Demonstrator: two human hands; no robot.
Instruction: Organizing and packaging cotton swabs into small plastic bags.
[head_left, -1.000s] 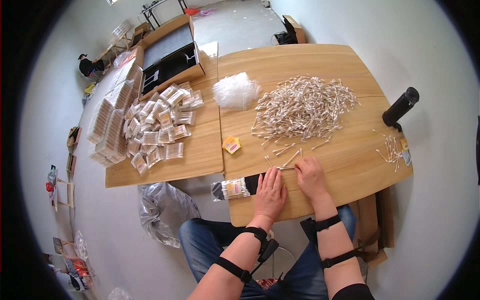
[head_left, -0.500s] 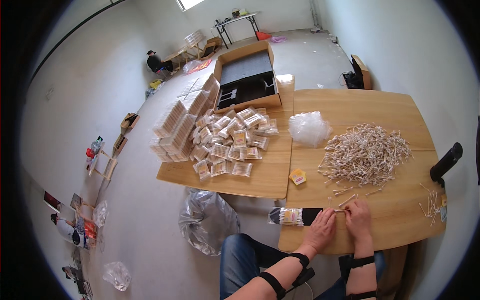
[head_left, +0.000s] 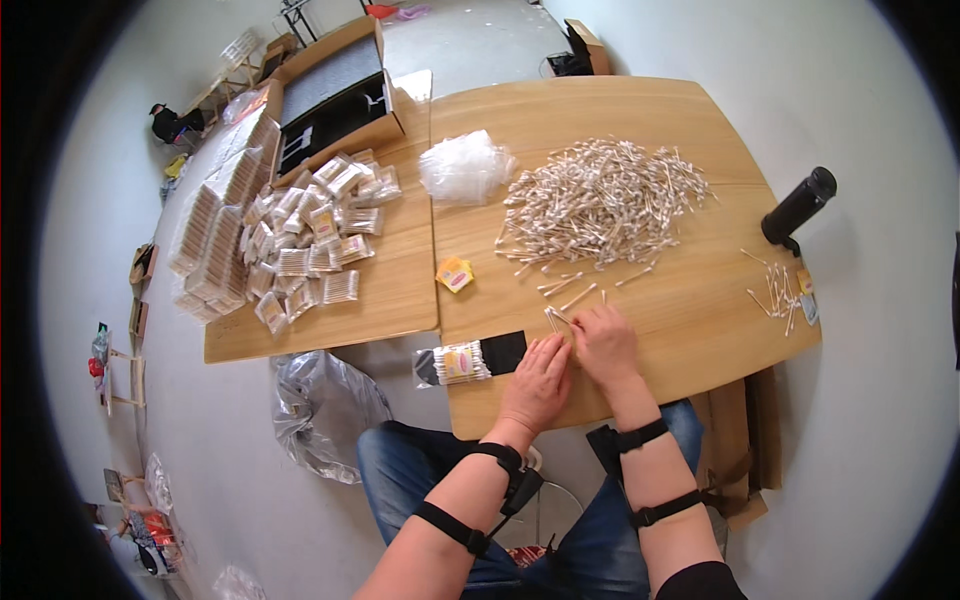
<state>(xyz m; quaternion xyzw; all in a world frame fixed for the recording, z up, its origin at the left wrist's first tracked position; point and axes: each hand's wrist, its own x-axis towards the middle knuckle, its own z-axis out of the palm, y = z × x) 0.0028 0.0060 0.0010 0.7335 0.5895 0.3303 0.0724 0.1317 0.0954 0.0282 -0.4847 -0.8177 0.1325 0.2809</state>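
left hand [head_left: 538,380]: palm down, grip unclear
right hand [head_left: 606,345]: pinches a swab [head_left: 561,317]
swab: best held lightly, kept straight

The swabs [head_left: 605,205] are white, the cards [head_left: 455,275] mostly yellow, the strip [head_left: 504,352] black — the tabletop [head_left: 720,320] wood-grained tan.

– what's at the right edge of the wooden table [head_left: 690,345]?
– a black bottle [head_left: 799,206].
– and lower down?
– a greyish see-through plastic bag [head_left: 326,415] on the floor [head_left: 230,440], left; brown cardboard [head_left: 728,435] below the table, right.
– farther off?
– an open box [head_left: 350,143] lined in black, a carton [head_left: 591,46] by the right wall [head_left: 700,40], and a person [head_left: 175,124] in dark clothes at far left.
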